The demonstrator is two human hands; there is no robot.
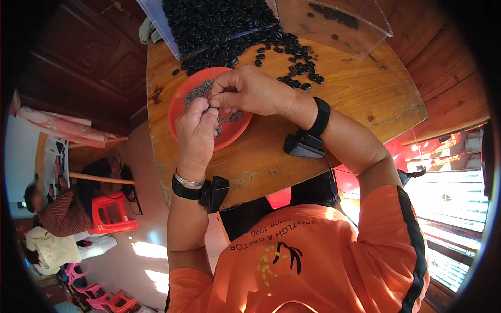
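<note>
My left hand (195,128) and my right hand (253,91) meet over an orange plastic bowl (241,129). Thumb and fingertips of the left hand pinch a small dark piece (212,108), of which only a sliver shows. Right above it, the fingers of my right hand are pressed together at the same spot; whatever they grip is hidden. Small grey screw-like pieces (197,91) lie in the bowl beneath both hands. Beyond the bowl, a large heap of black oval parts with holes (219,26) spills from a clear plastic bin (164,31) onto the wooden table (355,86).
Loose black parts (302,68) are scattered right of the heap. A second clear bin (365,44) with a few black parts stands at the far right. Left of the table, a person in a striped sleeve (65,211) sits near a red plastic stool (112,213).
</note>
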